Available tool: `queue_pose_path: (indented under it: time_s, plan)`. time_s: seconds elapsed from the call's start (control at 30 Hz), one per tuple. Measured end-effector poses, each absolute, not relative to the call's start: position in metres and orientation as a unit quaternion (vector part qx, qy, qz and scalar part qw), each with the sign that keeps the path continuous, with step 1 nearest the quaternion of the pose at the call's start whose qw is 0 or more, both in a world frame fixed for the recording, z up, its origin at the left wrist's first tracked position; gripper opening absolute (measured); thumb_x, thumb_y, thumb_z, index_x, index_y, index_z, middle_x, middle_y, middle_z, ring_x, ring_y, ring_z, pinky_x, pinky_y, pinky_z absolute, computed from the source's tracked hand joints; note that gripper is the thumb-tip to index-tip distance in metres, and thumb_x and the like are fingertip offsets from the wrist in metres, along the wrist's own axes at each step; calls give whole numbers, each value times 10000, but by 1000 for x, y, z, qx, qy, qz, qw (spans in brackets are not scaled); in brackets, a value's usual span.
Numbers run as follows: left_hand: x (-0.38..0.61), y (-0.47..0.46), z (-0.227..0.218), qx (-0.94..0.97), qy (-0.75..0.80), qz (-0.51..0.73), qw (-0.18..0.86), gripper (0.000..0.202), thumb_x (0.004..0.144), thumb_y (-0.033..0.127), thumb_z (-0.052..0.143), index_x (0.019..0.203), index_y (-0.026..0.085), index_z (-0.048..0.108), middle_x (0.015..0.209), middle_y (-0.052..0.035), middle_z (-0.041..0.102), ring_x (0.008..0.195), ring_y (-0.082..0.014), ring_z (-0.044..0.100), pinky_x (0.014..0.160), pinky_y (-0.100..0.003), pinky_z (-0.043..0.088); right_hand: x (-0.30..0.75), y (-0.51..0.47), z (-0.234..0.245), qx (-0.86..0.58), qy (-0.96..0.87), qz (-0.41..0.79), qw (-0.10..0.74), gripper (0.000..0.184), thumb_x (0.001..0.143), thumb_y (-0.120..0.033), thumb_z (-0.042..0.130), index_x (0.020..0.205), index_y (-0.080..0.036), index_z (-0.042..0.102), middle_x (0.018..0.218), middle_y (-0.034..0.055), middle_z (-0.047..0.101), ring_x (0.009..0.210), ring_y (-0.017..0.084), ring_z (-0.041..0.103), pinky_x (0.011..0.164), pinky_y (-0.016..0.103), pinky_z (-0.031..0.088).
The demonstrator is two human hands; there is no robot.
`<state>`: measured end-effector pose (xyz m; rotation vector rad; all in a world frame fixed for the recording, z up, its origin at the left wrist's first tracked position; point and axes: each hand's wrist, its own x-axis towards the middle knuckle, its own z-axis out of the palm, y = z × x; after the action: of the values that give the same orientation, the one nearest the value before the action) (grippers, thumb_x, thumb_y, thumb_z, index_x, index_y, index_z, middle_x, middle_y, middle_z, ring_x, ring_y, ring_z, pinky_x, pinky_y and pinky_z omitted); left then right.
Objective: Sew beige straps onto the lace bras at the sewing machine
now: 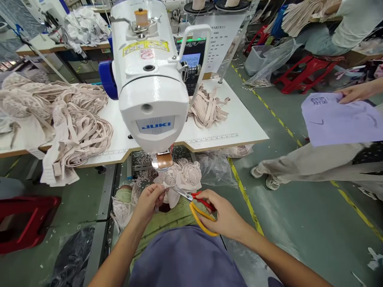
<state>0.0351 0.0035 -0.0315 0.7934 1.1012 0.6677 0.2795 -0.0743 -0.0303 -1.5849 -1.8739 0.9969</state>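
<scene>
Tabletop edge (230,144) lies apart from right hand (224,215) holding scissors (189,197).

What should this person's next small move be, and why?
Probably a gentle squeeze of the scissors for one short snip: the right hand grips them by the handles, and their blades reach up to the pale fabric beside the left hand, which is pinching it.

Red-yellow scissors (190,197), blades at beige lace bra (192,175).
</scene>
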Motion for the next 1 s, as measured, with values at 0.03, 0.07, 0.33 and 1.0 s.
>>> queue_pose_path:
  time_s: [0.03, 0.07, 0.33, 1.0]
  plan:
    - [35, 3, -33, 360, 502, 306, 724, 372, 772, 518, 647, 756, 147, 619, 535, 76, 395, 448, -50, 256, 456, -203, 185, 277, -74, -30, -576, -688, 370, 242, 446, 715, -241, 673, 1147, -231, 562, 1103, 80, 649, 849, 204, 633, 711, 318, 507]
    - [35, 3, -33, 363, 504, 309, 720, 377, 770, 520, 660, 726, 150, 602, 534, 74, 405, 451, -49, 274, 460, -200, 197, 274, -74, -30, -574, -688, 373, 240, 447, 714, -243, 673, 1146, -232, 559, 1093, 78, 648, 850, 205, 630, 716, 322, 505]
    - [36, 2, -29, 439, 523, 309, 662, 352, 826, 476, 655, 693, 156, 593, 628, 22, 574, 528, -79, 473, 525, -202, 351, 252, -54, -30, -586, -673, 394, 219, 418, 748, -273, 692, 1152, -237, 587, 1029, 54, 663, 752, 176, 596, 665, 302, 477]
    - [38, 3, -42, 376, 539, 367, 659, 405, 765, 546, 692, 770, 148, 618, 536, 73, 423, 471, -49, 322, 443, -166, 237, 300, -31, -37, -646, -639, 357, 217, 297, 815, -332, 651, 1088, -216, 670, 912, 27, 698, 687, 147, 586, 627, 246, 408]
